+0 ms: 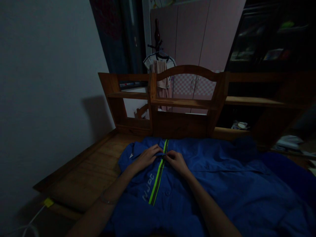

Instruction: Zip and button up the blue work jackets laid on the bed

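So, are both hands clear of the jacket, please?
No, the left hand and right hand pinch the jacket at its yellow-green stripe.

Blue garment (217, 191): spread in front of you, up to the far edge of the bed (98, 164).
Left hand (148, 156): your fingertips pinch the cloth at the stripe (155, 188).
Right hand (177, 162): your fingertips pinch it just beside.
Letters (148, 187): NJPC, left of the stripe.
Headboard (181, 125): wooden, along the bed's far edge.
Wall (49, 82): beside the bed's left edge.
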A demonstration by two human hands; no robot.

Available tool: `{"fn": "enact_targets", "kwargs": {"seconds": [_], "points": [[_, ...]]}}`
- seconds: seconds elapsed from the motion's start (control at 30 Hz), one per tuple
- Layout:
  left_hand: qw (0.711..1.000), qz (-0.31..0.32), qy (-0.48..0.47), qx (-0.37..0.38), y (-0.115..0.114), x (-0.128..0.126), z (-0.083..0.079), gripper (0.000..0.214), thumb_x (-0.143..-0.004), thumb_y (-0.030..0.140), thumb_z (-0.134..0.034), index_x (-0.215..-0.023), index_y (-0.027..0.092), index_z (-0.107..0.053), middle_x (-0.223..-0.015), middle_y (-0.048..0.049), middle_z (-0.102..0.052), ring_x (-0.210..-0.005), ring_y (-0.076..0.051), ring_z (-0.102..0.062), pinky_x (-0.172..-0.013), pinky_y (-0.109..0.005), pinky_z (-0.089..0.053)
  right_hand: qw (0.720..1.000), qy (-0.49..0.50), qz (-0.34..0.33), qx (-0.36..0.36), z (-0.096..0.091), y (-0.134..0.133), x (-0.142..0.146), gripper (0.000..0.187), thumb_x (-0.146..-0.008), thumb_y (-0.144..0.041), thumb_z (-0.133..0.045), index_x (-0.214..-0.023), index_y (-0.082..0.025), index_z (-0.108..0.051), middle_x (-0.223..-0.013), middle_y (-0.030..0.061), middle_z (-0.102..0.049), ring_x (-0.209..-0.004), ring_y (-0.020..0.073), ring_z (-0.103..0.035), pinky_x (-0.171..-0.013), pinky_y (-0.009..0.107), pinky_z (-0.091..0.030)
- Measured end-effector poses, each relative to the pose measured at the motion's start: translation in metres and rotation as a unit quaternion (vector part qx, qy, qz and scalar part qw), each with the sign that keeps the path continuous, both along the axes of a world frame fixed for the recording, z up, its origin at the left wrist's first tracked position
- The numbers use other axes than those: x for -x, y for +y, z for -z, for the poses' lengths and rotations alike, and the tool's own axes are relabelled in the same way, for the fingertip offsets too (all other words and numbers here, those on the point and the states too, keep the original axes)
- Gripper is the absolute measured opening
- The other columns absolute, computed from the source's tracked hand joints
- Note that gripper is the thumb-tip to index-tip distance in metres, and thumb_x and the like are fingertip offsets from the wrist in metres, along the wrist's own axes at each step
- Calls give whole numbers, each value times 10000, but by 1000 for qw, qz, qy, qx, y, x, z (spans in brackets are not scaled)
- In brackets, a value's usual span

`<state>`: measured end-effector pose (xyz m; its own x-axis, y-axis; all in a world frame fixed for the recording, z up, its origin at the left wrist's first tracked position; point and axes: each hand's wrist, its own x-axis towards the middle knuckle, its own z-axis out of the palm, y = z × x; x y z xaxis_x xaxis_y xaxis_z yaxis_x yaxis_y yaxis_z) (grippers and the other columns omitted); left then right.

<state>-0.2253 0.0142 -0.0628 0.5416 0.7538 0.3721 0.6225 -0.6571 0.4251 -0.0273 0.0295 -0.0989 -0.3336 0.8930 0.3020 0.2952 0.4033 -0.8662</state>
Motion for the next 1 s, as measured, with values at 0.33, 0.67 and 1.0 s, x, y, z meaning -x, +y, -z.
{"fn": "enact_targets", "kwargs": {"seconds": [0.33,0.67,1.0], "points": [[927,-316,-140,-144,20,32,6,259,-756,116,-485,-908,227,-663,-984,-49,-536,-986,-217,-515,-905,-381,-415,986,121,36,111,3,17,-8,461,-744,-572,-557,-787,-124,-658,-655,9,-598,-578,110,-507,-514,195,-361],[929,-214,-302,9,39,25,24,404,-833,184,-373,-1181,212,-575,-1239,-49,-554,-1174,-188,-478,-996,-357,-374,925,330,65,176,-21,8,-13,544,-778,-612,-488,-858,-103,-663,-732,80,-637,-512,110,-537,-514,230,-423],[926,-285,-200,-144,18,4,2,352,-859,259,-497,-1210,238,-519,-1193,-72,-471,-1013,-188,-556,-907,-345,-450,960,226,80,146,-89,-13,-78,341,-608,-414,-759,-769,-146,-622,-660,0,-592,-505,70,-492,-486,188,-386]]}}
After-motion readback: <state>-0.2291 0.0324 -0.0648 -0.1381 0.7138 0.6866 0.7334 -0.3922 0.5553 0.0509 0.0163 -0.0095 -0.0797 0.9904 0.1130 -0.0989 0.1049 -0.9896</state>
